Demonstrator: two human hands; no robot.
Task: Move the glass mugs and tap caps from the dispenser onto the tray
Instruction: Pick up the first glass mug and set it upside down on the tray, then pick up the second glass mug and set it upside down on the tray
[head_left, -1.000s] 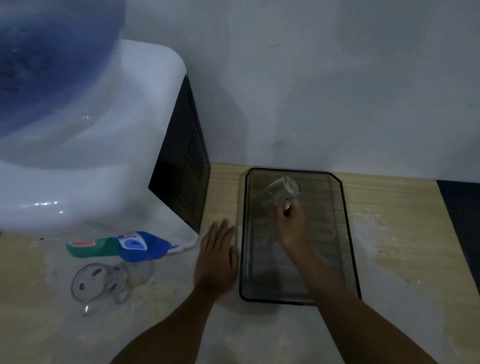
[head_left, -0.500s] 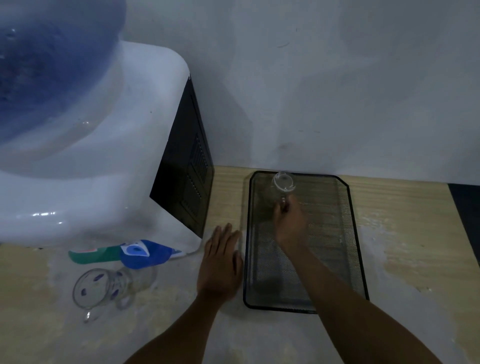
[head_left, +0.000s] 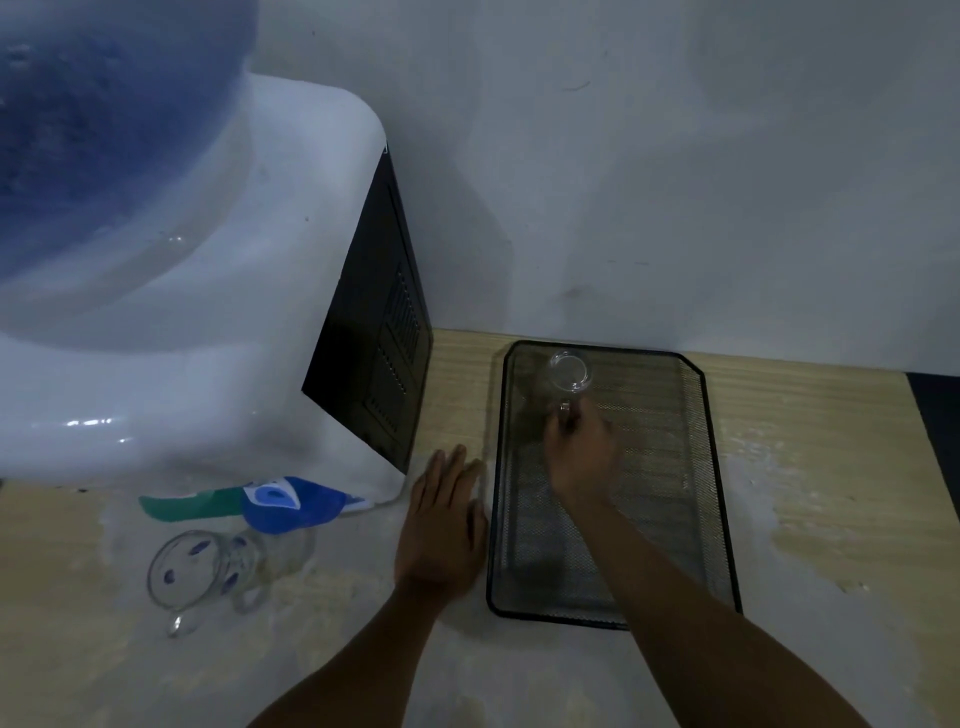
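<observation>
A black mesh tray (head_left: 696, 467) lies on the wooden counter to the right of the white water dispenser (head_left: 208, 322). A clear glass mug (head_left: 570, 371) stands upright at the tray's far left corner, and my right hand (head_left: 582, 457) is shut on its handle. My left hand (head_left: 441, 525) rests flat and open on the counter, just left of the tray. A second glass mug (head_left: 208, 566) with blue spots stands under the dispenser's taps. A blue tap cap (head_left: 291, 504) and a green tap cap (head_left: 192, 506) stick out from the dispenser's front.
A large blue water bottle (head_left: 93, 130) sits on top of the dispenser. The dispenser's black side panel (head_left: 384, 353) faces the tray. A grey wall runs behind the counter, and a dark strip (head_left: 935, 415) borders its right edge.
My right hand has carried the glass mug toward the tray's far left corner and turned it from tilted to upright. My left hand has stayed flat on the counter.
</observation>
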